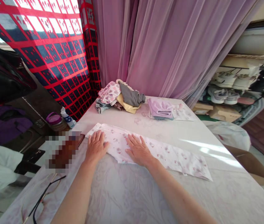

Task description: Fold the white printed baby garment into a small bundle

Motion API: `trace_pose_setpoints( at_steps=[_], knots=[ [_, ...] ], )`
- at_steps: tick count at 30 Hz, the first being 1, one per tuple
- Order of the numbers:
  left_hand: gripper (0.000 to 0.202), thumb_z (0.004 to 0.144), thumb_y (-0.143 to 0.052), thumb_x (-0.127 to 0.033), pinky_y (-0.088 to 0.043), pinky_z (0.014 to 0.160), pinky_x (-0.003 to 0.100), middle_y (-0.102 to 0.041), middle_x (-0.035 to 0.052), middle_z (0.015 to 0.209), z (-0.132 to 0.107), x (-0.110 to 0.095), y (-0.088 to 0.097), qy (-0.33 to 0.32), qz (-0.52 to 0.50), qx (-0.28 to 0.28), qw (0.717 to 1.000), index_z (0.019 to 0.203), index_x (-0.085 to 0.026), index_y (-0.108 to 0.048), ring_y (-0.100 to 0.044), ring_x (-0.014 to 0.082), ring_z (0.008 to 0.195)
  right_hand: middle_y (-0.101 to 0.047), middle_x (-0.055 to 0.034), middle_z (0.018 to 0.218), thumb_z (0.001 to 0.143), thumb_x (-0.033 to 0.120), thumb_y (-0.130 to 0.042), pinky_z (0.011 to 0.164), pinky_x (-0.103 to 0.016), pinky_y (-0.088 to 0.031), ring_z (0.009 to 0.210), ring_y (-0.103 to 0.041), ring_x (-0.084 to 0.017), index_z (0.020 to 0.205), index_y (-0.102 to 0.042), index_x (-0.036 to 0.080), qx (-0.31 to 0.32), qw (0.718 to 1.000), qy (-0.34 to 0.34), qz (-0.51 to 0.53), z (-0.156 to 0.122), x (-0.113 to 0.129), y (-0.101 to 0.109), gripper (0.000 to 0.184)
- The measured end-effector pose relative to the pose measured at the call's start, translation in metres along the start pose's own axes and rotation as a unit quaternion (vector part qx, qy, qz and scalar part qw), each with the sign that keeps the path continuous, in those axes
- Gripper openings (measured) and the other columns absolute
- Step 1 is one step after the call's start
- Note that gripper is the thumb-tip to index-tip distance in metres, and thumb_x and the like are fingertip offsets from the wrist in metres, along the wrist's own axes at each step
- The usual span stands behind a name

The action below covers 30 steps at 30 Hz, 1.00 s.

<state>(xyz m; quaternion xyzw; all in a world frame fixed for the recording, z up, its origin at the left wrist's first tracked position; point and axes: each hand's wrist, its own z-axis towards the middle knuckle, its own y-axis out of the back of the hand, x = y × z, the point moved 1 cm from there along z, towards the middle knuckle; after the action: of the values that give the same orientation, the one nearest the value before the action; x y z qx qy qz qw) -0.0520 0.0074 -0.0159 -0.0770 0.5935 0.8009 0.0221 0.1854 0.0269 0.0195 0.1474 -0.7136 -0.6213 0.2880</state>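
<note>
A white patterned pair of small trousers point(169, 155) lies flat across the table point(127, 199). My left hand point(96, 146) rests palm down on its left end, fingers stretched out. My right hand point(138, 150) lies flat on the cloth just to the right, fingers spread. Neither hand grips anything.
A loose heap of clothes point(119, 97) sits at the table's far left. A folded lilac stack point(160, 109) lies to its right. Glasses point(43, 196) lie at the near left edge. A purple-lidded jar point(55, 121) and bottle point(67, 117) stand left of the table. Shoe shelves point(230, 90) are at right.
</note>
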Motion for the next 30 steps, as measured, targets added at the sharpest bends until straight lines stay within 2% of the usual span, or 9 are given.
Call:
trace_pose_setpoints(
  at_steps=[4, 6, 8, 13, 17, 20, 22, 26, 30],
  knots=[
    [0.052, 0.092, -0.037, -0.029, -0.02, 0.119, 0.054, -0.049, 0.0104, 0.149, -0.001, -0.006, 0.006, -0.065, 0.011, 0.017, 0.998, 0.141, -0.019, -0.052, -0.037, 0.0301, 0.142, -0.019, -0.0088, 0.163, 0.101, 0.047, -0.029, 0.121, -0.051, -0.006, 0.151, -0.014, -0.024, 0.154, -0.033, 0.018, 0.01, 0.999, -0.024, 0.021, -0.014, -0.001, -0.004, 0.06],
    [0.052, 0.093, -0.034, -0.029, -0.022, 0.119, 0.051, -0.05, 0.0066, 0.149, -0.001, -0.008, 0.008, -0.129, -0.004, 0.052, 0.99, 0.141, -0.022, -0.052, -0.037, 0.0271, 0.142, -0.018, -0.0087, 0.163, 0.101, 0.048, -0.029, 0.121, -0.052, -0.006, 0.151, -0.013, -0.025, 0.154, -0.033, 0.018, -0.003, 0.999, -0.034, 0.03, -0.02, -0.001, -0.004, 0.061],
    [0.052, 0.093, -0.034, -0.03, -0.026, 0.118, 0.049, -0.049, 0.0048, 0.15, 0.0, -0.009, 0.009, -0.157, -0.009, 0.089, 0.984, 0.142, -0.024, -0.052, -0.037, 0.026, 0.142, -0.018, -0.0083, 0.163, 0.101, 0.05, -0.029, 0.121, -0.054, -0.006, 0.151, -0.013, -0.025, 0.154, -0.033, 0.019, -0.008, 0.998, -0.048, 0.038, -0.027, -0.003, -0.004, 0.062],
    [0.05, 0.092, -0.034, -0.025, -0.034, 0.112, 0.05, -0.051, 0.0038, 0.148, 0.008, -0.025, 0.024, -0.095, 0.023, 0.123, 0.988, 0.135, -0.026, -0.059, -0.043, 0.0273, 0.138, -0.02, -0.0102, 0.163, 0.1, 0.049, -0.03, 0.12, -0.054, -0.008, 0.151, -0.015, -0.026, 0.153, -0.034, 0.018, -0.011, 0.994, -0.101, 0.041, -0.051, -0.026, -0.001, 0.061],
    [0.044, 0.092, -0.035, -0.027, -0.034, 0.113, 0.048, -0.057, 0.0108, 0.142, 0.018, -0.068, 0.034, -0.082, 0.043, 0.122, 0.988, 0.116, -0.019, -0.071, -0.049, 0.0296, 0.133, -0.02, -0.0116, 0.162, 0.1, 0.046, -0.032, 0.12, -0.055, -0.007, 0.15, -0.015, -0.027, 0.153, -0.035, 0.017, -0.025, 0.989, -0.14, 0.034, -0.073, -0.047, 0.001, 0.06],
    [0.047, 0.095, -0.037, -0.035, -0.029, 0.117, 0.047, -0.049, 0.0104, 0.149, 0.023, -0.103, 0.028, -0.117, 0.007, 0.132, 0.984, 0.132, -0.019, -0.061, -0.04, 0.0297, 0.141, -0.022, -0.0115, 0.162, 0.1, 0.046, -0.034, 0.12, -0.055, -0.008, 0.15, -0.016, -0.027, 0.153, -0.035, 0.019, -0.054, 0.983, -0.171, 0.025, -0.089, -0.059, 0.001, 0.059],
    [0.053, 0.095, -0.039, -0.043, -0.024, 0.118, 0.052, -0.039, 0.0078, 0.156, 0.024, -0.119, 0.019, -0.119, -0.011, 0.168, 0.979, 0.144, -0.025, -0.049, -0.031, 0.0304, 0.146, -0.025, -0.0118, 0.161, 0.1, 0.045, -0.034, 0.119, -0.055, -0.01, 0.149, -0.019, -0.028, 0.152, -0.037, 0.019, -0.07, 0.976, -0.206, 0.017, -0.1, -0.068, 0.001, 0.058],
    [0.061, 0.094, -0.038, -0.056, -0.015, 0.117, 0.061, -0.023, 0.0046, 0.164, 0.021, -0.126, 0.005, -0.101, 0.004, 0.214, 0.972, 0.151, -0.033, -0.036, -0.019, 0.0328, 0.15, -0.031, -0.0114, 0.159, 0.1, 0.042, -0.035, 0.118, -0.053, -0.014, 0.148, -0.023, -0.027, 0.149, -0.042, 0.019, -0.085, 0.966, -0.243, 0.014, -0.117, -0.084, -0.002, 0.054],
    [0.062, 0.094, -0.037, -0.056, -0.016, 0.118, 0.059, -0.025, 0.0055, 0.163, 0.017, -0.123, 0.004, -0.104, 0.02, 0.194, 0.975, 0.151, -0.032, -0.037, -0.02, 0.0314, 0.149, -0.034, -0.0121, 0.158, 0.1, 0.04, -0.037, 0.118, -0.048, -0.017, 0.147, -0.027, -0.026, 0.149, -0.042, 0.019, -0.115, 0.956, -0.27, 0.017, -0.125, -0.09, -0.003, 0.053]
  ],
)
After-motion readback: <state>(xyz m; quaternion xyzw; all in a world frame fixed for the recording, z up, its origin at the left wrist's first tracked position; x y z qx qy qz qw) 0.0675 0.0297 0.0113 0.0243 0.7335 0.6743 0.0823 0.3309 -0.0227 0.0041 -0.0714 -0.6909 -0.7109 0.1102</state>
